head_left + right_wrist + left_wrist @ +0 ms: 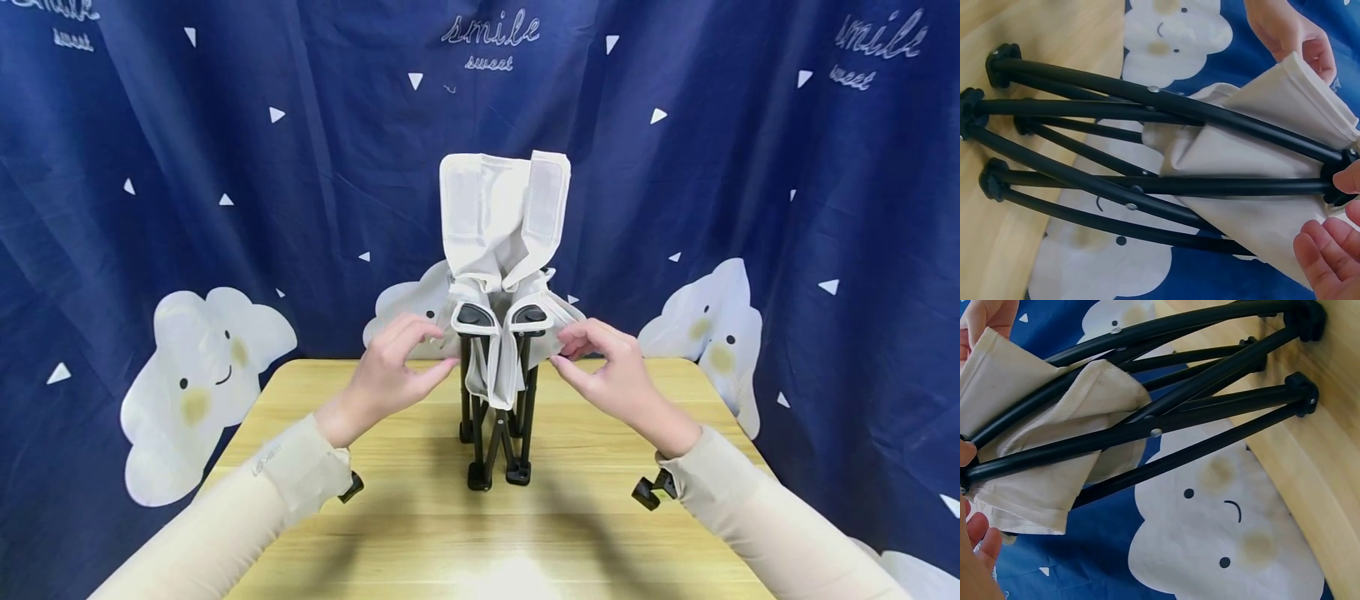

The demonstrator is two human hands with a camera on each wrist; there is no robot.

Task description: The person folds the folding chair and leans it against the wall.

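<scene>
When counted from nearest: two pale sleeves, two black cuff fittings, then one left hand, one right hand, both with fingers curving wide of the thumb and gripping nothing, closely flanking one folding chair; contact impossible to tell. Standing folded and upright on one wooden surface, long axis vertical: four black feet pointing down, two black caps facing the sleeves, two white flaps pointing up. Farthest, one blue curtain with at least three printed clouds.

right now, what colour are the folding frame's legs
The legs are black, seen best in the left wrist view.
</scene>
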